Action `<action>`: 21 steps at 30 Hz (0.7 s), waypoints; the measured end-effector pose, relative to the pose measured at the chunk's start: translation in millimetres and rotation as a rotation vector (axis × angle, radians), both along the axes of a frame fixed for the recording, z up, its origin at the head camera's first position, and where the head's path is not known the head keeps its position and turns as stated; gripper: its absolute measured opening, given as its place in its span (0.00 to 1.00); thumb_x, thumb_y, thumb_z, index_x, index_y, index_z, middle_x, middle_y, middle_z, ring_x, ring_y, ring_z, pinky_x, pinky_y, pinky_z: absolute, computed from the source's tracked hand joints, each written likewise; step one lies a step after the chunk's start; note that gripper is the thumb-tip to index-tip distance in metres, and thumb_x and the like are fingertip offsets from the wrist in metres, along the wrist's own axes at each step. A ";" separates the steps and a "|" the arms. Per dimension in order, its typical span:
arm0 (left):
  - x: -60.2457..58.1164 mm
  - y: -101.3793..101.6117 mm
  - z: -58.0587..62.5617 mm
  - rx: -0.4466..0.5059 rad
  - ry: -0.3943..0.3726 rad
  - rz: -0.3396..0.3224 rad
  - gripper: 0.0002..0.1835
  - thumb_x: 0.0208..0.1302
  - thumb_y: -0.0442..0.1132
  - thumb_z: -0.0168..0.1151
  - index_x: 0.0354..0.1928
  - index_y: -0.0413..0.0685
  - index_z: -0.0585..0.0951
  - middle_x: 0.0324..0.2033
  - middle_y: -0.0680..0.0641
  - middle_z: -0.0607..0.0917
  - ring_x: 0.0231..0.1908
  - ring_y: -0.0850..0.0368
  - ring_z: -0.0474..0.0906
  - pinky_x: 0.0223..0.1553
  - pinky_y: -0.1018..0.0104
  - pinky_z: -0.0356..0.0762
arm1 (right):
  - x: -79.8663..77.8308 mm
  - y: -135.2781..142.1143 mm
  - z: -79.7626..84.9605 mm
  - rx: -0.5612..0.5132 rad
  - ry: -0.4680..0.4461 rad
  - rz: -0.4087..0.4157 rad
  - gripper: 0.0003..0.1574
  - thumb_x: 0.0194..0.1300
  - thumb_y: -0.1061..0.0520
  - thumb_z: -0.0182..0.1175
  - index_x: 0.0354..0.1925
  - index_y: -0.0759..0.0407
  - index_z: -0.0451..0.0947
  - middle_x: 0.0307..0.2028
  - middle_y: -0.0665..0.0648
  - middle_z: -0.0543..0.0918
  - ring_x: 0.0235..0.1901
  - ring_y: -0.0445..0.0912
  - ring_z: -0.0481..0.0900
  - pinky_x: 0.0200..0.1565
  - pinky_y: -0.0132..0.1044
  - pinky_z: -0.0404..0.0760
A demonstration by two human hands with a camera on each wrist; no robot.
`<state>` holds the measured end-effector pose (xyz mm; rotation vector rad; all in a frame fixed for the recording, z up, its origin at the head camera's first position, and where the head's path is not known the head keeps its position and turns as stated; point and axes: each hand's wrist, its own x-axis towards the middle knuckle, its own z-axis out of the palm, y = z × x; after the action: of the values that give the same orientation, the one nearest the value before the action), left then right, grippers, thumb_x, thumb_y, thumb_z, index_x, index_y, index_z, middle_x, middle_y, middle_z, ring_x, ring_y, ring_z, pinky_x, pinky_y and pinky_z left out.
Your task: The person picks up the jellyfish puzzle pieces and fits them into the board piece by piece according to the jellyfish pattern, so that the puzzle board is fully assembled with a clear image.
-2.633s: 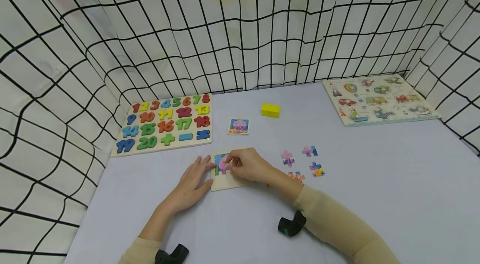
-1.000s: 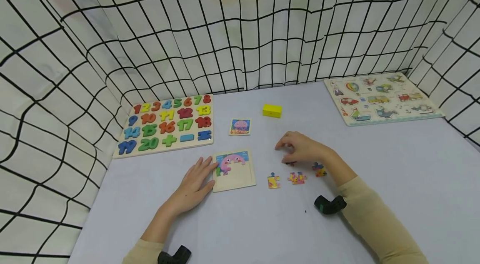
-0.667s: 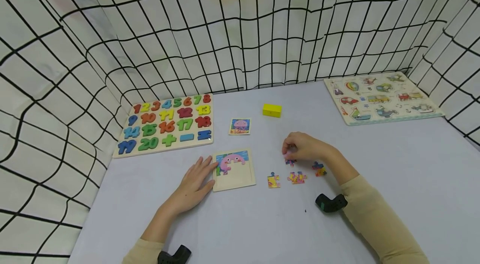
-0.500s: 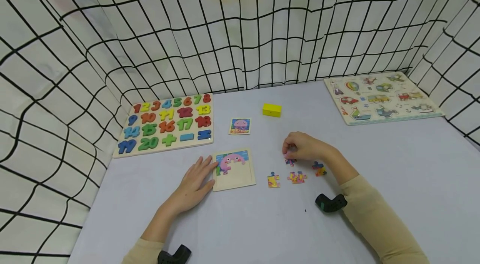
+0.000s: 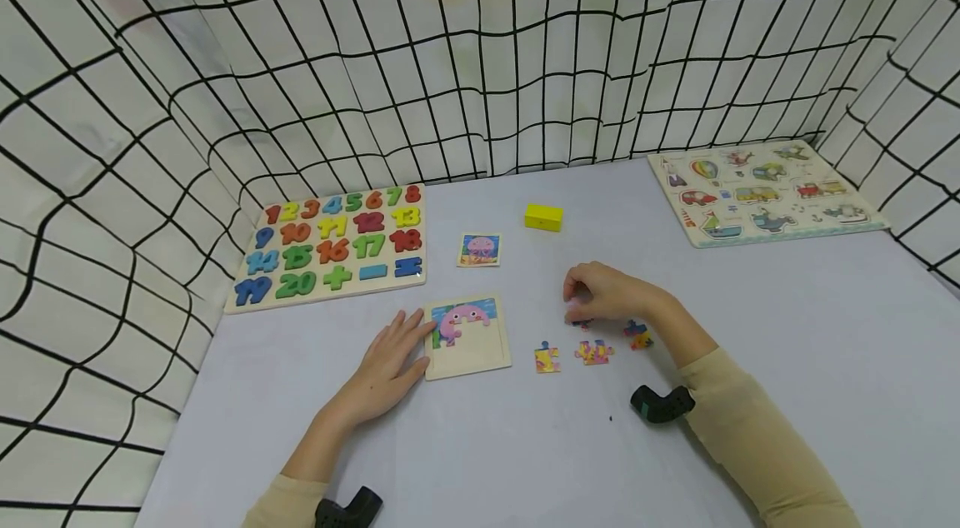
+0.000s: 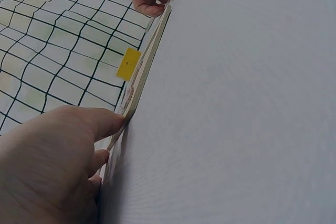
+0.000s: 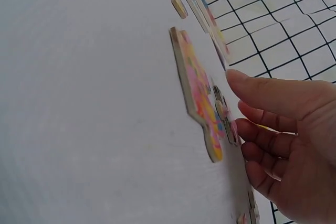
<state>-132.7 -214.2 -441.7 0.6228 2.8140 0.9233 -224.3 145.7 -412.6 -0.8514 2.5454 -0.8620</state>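
Observation:
My left hand (image 5: 382, 374) rests at the left edge of a square wooden jigsaw tray (image 5: 468, 361), fingers spread and touching its rim. Part of a pink octopus picture fills the tray's upper section. In the left wrist view the thumb lies against the tray's edge. To the right, my right hand (image 5: 611, 293) reaches over a pink and blue jigsaw piece (image 7: 226, 118), partly hidden in the head view. In the right wrist view that piece lies beside the fingertips, thumb and fingers apart. Nearby lie a yellow piece (image 5: 547, 358), a pink-yellow piece (image 5: 595, 352) and a blue-yellow piece (image 5: 638, 336).
A number puzzle board (image 5: 330, 249) lies at the back left, a vehicle puzzle board (image 5: 765, 195) at the back right. Between them are a small octopus picture card (image 5: 479, 250) and a yellow block (image 5: 543, 217). Black netting (image 5: 480, 62) encloses the table's back and sides.
My right hand has left the tray and moved right to the loose pieces. Its finger and thumb closed near the pink-blue piece, then parted slightly. The left hand stays at the tray.

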 end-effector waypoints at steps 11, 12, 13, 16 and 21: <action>0.3 0.5 3.6 0.000 -0.005 -0.004 0.28 0.66 0.44 0.52 0.67 0.49 0.61 0.69 0.44 0.52 0.69 0.45 0.37 0.64 0.45 0.34 | 2.6 -0.6 3.4 0.077 0.005 -0.010 0.16 0.49 0.50 0.71 0.31 0.54 0.74 0.30 0.51 0.69 0.36 0.46 0.64 0.36 0.37 0.65; 0.1 0.6 3.2 -0.001 -0.004 -0.004 0.28 0.66 0.44 0.52 0.67 0.49 0.61 0.69 0.44 0.52 0.69 0.45 0.37 0.64 0.45 0.35 | 2.9 -0.9 3.7 0.081 0.008 -0.011 0.16 0.49 0.50 0.71 0.31 0.54 0.74 0.29 0.51 0.69 0.35 0.46 0.64 0.36 0.37 0.65; 0.1 0.6 2.9 -0.003 -0.002 -0.004 0.28 0.66 0.44 0.52 0.67 0.49 0.61 0.69 0.44 0.52 0.69 0.45 0.37 0.64 0.44 0.35 | 2.9 -1.0 3.5 0.084 0.011 -0.010 0.16 0.49 0.50 0.70 0.30 0.54 0.74 0.29 0.51 0.69 0.35 0.46 0.64 0.36 0.37 0.65; 0.1 0.5 1.8 -0.004 0.002 -0.004 0.28 0.66 0.44 0.52 0.67 0.49 0.61 0.69 0.44 0.52 0.69 0.45 0.37 0.64 0.44 0.35 | 3.6 -1.7 3.6 0.086 0.024 -0.002 0.17 0.49 0.51 0.70 0.30 0.55 0.73 0.28 0.51 0.69 0.34 0.46 0.64 0.35 0.36 0.65; 1.1 0.0 1.6 0.006 0.009 -0.003 0.28 0.66 0.43 0.52 0.67 0.50 0.62 0.69 0.44 0.53 0.69 0.45 0.38 0.64 0.44 0.35 | 5.8 -4.3 5.1 0.065 0.038 0.016 0.17 0.49 0.53 0.71 0.29 0.55 0.71 0.26 0.51 0.69 0.31 0.45 0.66 0.33 0.36 0.66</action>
<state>-131.7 -214.2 -440.1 0.6334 2.8186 0.9307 -218.6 141.5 -407.5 -0.8745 2.5804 -0.7607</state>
